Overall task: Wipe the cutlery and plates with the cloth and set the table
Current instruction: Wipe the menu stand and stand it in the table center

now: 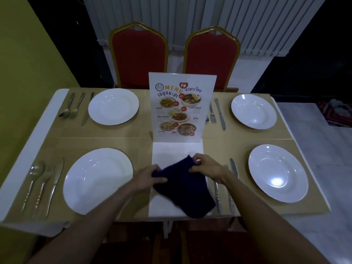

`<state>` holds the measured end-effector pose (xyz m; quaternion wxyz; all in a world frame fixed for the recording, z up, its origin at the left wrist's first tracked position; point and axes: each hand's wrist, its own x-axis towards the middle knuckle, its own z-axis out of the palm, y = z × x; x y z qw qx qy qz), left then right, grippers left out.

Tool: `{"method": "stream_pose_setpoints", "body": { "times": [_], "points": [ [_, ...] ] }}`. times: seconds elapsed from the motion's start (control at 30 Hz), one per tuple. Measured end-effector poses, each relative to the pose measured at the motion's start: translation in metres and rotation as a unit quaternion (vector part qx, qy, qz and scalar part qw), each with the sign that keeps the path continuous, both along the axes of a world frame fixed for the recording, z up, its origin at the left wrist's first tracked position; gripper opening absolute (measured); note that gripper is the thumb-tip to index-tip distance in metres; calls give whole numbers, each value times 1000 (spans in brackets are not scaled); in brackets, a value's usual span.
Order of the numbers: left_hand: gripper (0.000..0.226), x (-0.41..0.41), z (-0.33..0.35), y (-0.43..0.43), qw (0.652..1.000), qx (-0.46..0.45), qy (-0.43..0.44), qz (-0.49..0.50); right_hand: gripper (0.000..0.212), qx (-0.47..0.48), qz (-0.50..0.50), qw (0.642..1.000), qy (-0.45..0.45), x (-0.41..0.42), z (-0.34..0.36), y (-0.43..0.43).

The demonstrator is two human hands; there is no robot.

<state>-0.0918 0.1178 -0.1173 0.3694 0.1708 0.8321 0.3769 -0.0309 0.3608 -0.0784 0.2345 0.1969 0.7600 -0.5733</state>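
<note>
The dark blue cloth [184, 191] lies on the white strip in the middle of the counter [11, 168], close to its near edge. One corner is lifted toward the menu stand [181, 105], which is upright at the counter's centre.

The left hand [150, 178] has its grip closed on the cloth's left edge, with the fingers curled over the fabric. The right hand [207, 168] has a tight grip on the raised far corner, pinching it between thumb and fingertips.

Four white plates sit on tan mats, one toward each corner:
- near-left plate [98, 181]
- far-left plate [113, 106]
- far-right plate [254, 111]
- near-right plate [278, 173]

A spoon, fork and knife [42, 185] lie side by side between the near-left plate and the left edge. Another such set [76, 106] lies left of the far-left plate. A fork and knife [217, 113] lie between the menu stand and the far-right plate. More cutlery [233, 168] lies left of the near-right plate, partly hidden under the right wrist.

Two red chairs [139, 56] stand beyond the far edge.
</note>
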Motion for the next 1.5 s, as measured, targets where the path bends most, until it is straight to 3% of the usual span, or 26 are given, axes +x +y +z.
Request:
{"method": "stream_pose_setpoints", "body": {
  "times": [0.13, 0.27, 0.4, 0.5, 0.67, 0.77, 0.83, 0.97, 1.1, 1.23, 1.33, 1.43, 1.5],
  "points": [
    [17, -25, 60, 12, 991, 132, -35, 6, 32, -69, -45, 996, 15, -11, 35, 16],
    [22, -39, 117, 32, 988, 130, 1, -86, 73, -100, 17, 995, 0, -20, 59, 25],
    [24, -44, 152, 39, 982, 132, 2, -137, 92, -118, 118, 986, 21, -24, 79, 22],
    [23, -46, 161, 38, 981, 121, -3, -151, 85, -63, 181, 981, 0, -30, 92, 19],
    [19, -47, 153, 34, 983, 96, 7, -159, 42, 15, 241, 970, -30, -33, 95, 21],
    [17, -47, 151, 35, 984, 116, 18, -134, 49, -34, 209, 976, -41, -31, 91, 25],
    [17, -49, 152, 37, 982, 142, 46, -113, 58, -23, 194, 981, 4, -32, 90, 29],
    [20, -57, 152, 36, 976, 170, 112, -74, 33, 113, 126, 970, 176, -36, 89, 39],
    [28, -47, 128, 27, 974, 164, 129, -91, 30, 191, 119, 949, 222, -22, 73, 37],
    [33, -17, 70, 17, 982, 114, 87, -122, 34, 279, 223, 921, 155, 5, 33, 28],
    [33, 4, 25, 9, 980, 37, 57, -186, 37, 258, 268, 925, 80, 25, -1, 19],
    [28, 4, 6, 7, 982, 18, 36, -182, 37, 221, 263, 939, 32, 26, -14, 16],
    [25, -6, 1, 12, 991, 14, 57, -118, 34, 214, 208, 954, 28, 17, -16, 18]
  ]
}}
